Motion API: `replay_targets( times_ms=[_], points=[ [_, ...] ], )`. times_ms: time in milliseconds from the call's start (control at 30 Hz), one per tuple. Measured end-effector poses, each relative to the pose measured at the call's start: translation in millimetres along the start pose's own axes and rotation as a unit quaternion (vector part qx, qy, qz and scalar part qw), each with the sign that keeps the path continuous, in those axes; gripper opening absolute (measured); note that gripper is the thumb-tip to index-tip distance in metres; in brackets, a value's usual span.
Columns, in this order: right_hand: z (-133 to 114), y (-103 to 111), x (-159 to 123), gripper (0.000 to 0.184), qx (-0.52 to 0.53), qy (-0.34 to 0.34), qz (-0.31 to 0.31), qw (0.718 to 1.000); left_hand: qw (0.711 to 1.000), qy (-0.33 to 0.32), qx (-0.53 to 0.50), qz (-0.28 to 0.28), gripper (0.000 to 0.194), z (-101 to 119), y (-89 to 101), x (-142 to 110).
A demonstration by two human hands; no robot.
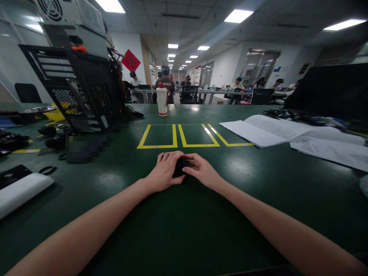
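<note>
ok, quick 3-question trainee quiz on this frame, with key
1. True or false: both hands touch the small black object on the green table.
2. How many yellow taped boxes lie just beyond the hands? A) two B) three C) five
3. Fill in: the white bottle with a red cap stands to the ____ of the open computer case, seen from the camera.

Key:
1. True: left hand and right hand close round it from either side.
2. B.
3. right.
</note>
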State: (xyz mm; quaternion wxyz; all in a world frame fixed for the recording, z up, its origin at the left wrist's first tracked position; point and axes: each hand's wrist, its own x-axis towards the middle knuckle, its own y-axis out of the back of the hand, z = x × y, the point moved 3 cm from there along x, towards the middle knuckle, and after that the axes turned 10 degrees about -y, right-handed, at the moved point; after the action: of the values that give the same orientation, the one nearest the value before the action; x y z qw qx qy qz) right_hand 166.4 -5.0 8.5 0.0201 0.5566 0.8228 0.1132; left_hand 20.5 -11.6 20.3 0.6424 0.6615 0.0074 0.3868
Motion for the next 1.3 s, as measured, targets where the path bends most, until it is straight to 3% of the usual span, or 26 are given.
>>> replay_targets(
  times_ms=[233,400,600,900,1100,1300],
  points=[
    [1.6,-1.3,-0.9,0.034,0.041,0.009,-0.045,0.998,1.000,0.000,-0.004,-0.003,0.060,-0.2,-0.2,-0.2],
    [0.7,-0.4,2.0,0.023,0.039,0.017,-0.010,0.999,1.000,-0.001,-0.002,-0.008,0.060,0.3,0.4,-0.2],
    [0.7,0.4,1.4,0.036,0.002,0.010,-0.002,1.000,1.000,0.000,-0.009,-0.004,0.060,0.9,1.3,0.2],
    [-3.6,-5.4,-5.3,0.033,0.036,0.011,-0.049,0.998,1.000,-0.001,-0.004,-0.003,0.060,0.3,0.8,-0.2],
    [0.6,-3.7,-0.7,0.022,0.033,0.015,-0.011,0.999,1.000,0.000,-0.004,0.001,0.061,-0.6,-0.7,-0.8],
    [-1.3,-1.9,-0.5,0.032,0.004,0.020,-0.006,1.000,1.000,0.000,-0.009,-0.005,0.059,0.1,1.4,-0.9]
  ],
)
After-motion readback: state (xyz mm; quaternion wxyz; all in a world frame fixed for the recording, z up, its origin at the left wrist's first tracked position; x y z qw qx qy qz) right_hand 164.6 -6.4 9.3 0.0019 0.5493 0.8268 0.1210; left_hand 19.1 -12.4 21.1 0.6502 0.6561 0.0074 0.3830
